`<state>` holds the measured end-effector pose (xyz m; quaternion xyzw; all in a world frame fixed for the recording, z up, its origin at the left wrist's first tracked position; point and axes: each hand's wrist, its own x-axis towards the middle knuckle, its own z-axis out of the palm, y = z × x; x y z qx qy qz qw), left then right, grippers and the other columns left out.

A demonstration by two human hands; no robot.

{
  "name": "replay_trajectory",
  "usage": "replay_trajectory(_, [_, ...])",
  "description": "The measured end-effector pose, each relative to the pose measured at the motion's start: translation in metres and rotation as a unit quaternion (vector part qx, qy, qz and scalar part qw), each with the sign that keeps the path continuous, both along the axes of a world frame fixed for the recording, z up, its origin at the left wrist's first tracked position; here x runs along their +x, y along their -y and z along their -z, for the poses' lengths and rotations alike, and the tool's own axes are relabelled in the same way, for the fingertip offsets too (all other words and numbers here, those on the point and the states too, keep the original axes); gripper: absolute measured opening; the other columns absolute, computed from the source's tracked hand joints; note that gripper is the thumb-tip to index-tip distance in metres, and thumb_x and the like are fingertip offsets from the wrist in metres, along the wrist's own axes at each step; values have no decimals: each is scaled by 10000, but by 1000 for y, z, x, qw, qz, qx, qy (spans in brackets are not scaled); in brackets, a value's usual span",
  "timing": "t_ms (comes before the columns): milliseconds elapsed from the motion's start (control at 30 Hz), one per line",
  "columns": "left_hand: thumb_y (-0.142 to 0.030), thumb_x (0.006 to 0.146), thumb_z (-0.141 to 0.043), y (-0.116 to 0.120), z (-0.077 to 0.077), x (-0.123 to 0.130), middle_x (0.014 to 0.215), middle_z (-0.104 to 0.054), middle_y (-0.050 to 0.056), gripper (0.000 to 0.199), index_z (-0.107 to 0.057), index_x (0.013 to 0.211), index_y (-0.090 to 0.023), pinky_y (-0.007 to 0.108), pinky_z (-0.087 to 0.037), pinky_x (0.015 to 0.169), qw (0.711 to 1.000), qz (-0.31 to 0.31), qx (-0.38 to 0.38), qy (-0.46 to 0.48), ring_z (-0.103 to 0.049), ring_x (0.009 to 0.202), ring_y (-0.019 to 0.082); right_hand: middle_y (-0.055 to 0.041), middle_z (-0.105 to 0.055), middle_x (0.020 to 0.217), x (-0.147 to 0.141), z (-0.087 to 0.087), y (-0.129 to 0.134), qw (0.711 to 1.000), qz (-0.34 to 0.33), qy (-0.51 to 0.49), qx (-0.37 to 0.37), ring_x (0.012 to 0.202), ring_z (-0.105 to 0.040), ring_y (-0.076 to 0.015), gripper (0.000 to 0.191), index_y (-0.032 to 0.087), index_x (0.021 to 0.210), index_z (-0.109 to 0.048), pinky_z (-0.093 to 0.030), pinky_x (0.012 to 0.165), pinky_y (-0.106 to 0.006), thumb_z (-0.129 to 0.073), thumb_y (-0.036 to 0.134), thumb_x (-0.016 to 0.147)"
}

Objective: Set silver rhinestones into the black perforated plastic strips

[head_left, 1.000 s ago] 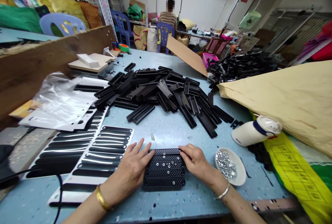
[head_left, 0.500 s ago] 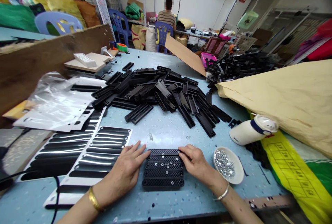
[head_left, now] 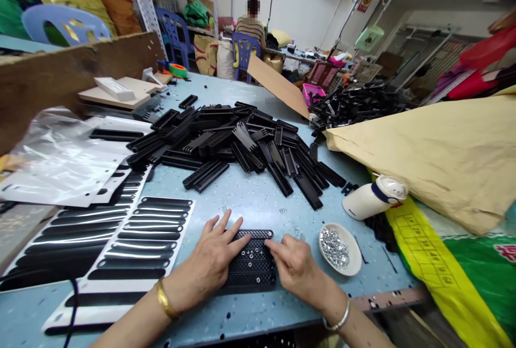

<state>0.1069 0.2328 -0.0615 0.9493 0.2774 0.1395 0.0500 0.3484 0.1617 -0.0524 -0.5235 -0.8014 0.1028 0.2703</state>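
Note:
Several black plastic strips with a lattice face (head_left: 250, 265) lie side by side on the table in front of me, with small silver metal nuts (head_left: 258, 280) scattered on them. My left hand (head_left: 215, 254) rests over their left ends, fingers spread and fingertips on the upper strips. My right hand (head_left: 294, 262) is closed at the right end of the second strip, the index fingertip touching it. Whatever the fingers hold there is hidden. A nut sits at the right end of the top strip. Right of this hand stands a white bowl (head_left: 355, 262) of the same small metal pieces.
Beyond lies a big pile of black strips (head_left: 242, 144). Sheets of black adhesive pieces (head_left: 153, 240) and plastic bags (head_left: 60, 165) cover the left. A white bottle (head_left: 363, 201) lies tilted at right near brown paper (head_left: 423, 144). A person (head_left: 250, 26) sits far off.
My right hand has moved from the top strip's right end down to the second strip's. My left hand has slid further over the strips. The whole view has shifted slightly.

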Motion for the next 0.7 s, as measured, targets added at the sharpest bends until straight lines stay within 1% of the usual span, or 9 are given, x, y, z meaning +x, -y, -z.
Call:
replay_trajectory(67, [55,699,-451,0,0,2,1425,-503,147,659,-558,1296,-204,640,-348,1008,1000,-1,-1,-14,-343,1365,451,-56,-541,680,0,2,1,1000,-7,26,-8,603,-510,-173,359,135,1137,-690,-387,557,-293,-399,93,931])
replay_trajectory(133, [56,705,-448,1,0,0,1409,-517,150,646,-564,1287,-199,633,-357,1005,1000,-6,-4,-16,-355,1361,443,-59,-534,683,1,4,2,998,-12,53,-11,609,-500,-181,383,141,1152,-682,-381,566,-303,-385,77,919])
replay_trajectory(300, [63,709,-427,2,2,-11,1418,-510,148,650,-569,1285,-204,602,-381,999,1000,-17,-13,-8,-358,1371,412,-70,-536,718,6,8,3,994,-20,108,0,644,-481,-195,421,155,1222,-644,-374,603,-324,-382,59,907])
replay_trajectory(400, [49,734,-417,4,9,-23,1426,-511,137,647,-561,1303,-224,589,-383,1002,999,-30,-16,2,-380,1364,393,-68,-529,714,9,8,4,992,-29,123,9,647,-469,-197,432,156,1243,-631,-360,600,-322,-390,49,901])
replay_trajectory(533, [29,782,-391,9,21,-37,1446,-502,110,619,-565,1308,-246,560,-380,1017,998,-54,-19,38,-352,1394,356,-70,-528,720,13,10,5,990,-34,133,22,657,-455,-200,442,146,1247,-626,-346,599,-321,-408,28,881])
replay_trajectory(600, [13,795,-386,11,25,-41,1451,-499,108,607,-576,1302,-259,568,-386,1004,996,-63,-15,54,-351,1394,362,-71,-526,720,16,10,7,990,-29,138,25,662,-450,-202,445,141,1231,-636,-347,605,-324,-410,19,868])
replay_trajectory(700, [-1,804,-385,14,28,-45,1463,-484,108,620,-558,1329,-284,574,-400,983,996,-76,-11,54,-363,1386,369,-69,-516,718,20,10,9,989,-18,144,22,664,-445,-205,459,147,1217,-647,-355,610,-326,-405,10,852])
